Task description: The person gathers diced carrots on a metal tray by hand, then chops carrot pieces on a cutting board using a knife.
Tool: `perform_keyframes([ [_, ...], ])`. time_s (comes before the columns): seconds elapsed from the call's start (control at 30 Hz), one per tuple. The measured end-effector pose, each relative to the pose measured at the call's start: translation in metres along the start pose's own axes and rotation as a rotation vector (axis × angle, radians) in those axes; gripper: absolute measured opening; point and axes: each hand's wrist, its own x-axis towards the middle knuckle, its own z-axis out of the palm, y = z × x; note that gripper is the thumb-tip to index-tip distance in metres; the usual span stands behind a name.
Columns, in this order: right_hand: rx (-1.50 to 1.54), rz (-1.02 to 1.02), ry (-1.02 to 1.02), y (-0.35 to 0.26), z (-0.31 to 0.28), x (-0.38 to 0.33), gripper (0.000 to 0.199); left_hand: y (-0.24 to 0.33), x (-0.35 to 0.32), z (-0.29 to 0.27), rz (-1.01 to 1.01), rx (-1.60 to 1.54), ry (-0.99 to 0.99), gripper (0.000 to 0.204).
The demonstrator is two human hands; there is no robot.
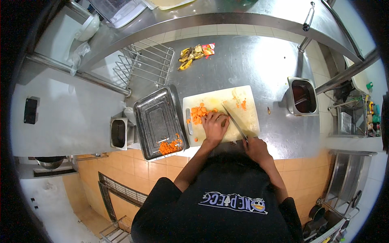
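A white cutting board (219,93) lies at the front of the steel table. My right hand (257,150) is closed round the handle of a kitchen knife (236,121), whose blade slants far-left across the board. Left of the blade, my left hand (214,127) rests with bent fingers on carrot, which they mostly hide. Orange carrot slices (197,113) are heaped beside and beyond these fingers. Small carrot bits (243,104) lie at the board's far right. Left of the board, a dark metal tray (156,115) holds finely diced carrot (168,148) at its near end.
Behind the tray stands a wire rack (150,62). Banana peels (190,56) and a red packet (208,49) lie at the back. A steel container (288,97) with dark contents sits at the right, another steel container (118,133) left of the tray. A steel shelf (227,18) spans overhead.
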Motion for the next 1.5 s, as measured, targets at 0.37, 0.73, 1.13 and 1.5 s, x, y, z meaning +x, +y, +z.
perform_keyframes([
  [0.37,-0.029,-0.012,0.022,0.002,0.006,-0.001,0.03,-0.002,0.0,0.0,-0.011,-0.003,-0.055,0.01],
  [0.73,0.013,-0.006,0.028,0.001,0.003,-0.002,0.028,-0.001,0.0,0.001,-0.01,-0.002,-0.027,0.007],
  [1.13,-0.122,0.047,-0.103,-0.004,-0.014,-0.011,0.027,0.0,0.003,0.0,-0.022,-0.005,-0.058,0.008],
  [1.5,-0.067,-0.03,0.145,0.014,0.009,-0.014,0.025,-0.002,0.004,0.004,-0.01,0.004,-0.005,0.008],
])
